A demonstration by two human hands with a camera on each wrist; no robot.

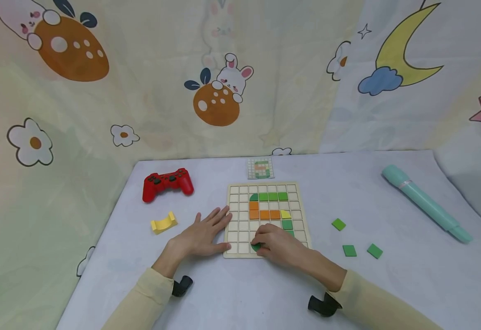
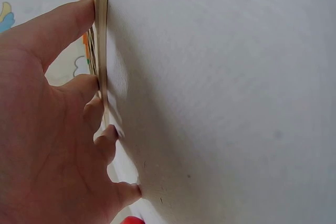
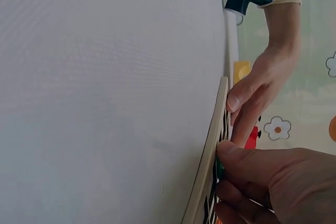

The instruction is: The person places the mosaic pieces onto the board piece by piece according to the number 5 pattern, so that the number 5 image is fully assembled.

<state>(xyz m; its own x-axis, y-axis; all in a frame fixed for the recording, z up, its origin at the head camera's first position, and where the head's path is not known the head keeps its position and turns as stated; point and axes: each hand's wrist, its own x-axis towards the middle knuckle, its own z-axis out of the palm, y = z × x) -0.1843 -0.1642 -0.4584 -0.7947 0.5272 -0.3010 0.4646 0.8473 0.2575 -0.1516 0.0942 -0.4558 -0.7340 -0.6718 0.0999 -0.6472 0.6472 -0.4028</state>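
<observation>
A pale wooden grid board (image 1: 235, 224) lies mid-table, bearing a dark green rounded tile (image 1: 254, 197), light green tiles (image 1: 273, 196), orange tiles (image 1: 264, 214), a yellow tile (image 1: 285, 214) and green tiles (image 1: 287, 224). My left hand (image 1: 202, 236) rests at the board's left edge with its fingers spread; the left wrist view shows its thumb and fingertips against that edge. In the bottom row, my right hand (image 1: 281, 245) pinches a dark green rounded tile (image 1: 256, 247) between thumb and fingers. This hand covers some cells at the lower right.
Three loose green tiles, one nearer (image 1: 349, 250), lie right of the board. A small patterned grid card (image 1: 260, 168) is behind it. At left are a red game controller (image 1: 167, 183) and a yellow curved block (image 1: 164, 223); a teal marker-shaped stick (image 1: 426, 204) lies far right.
</observation>
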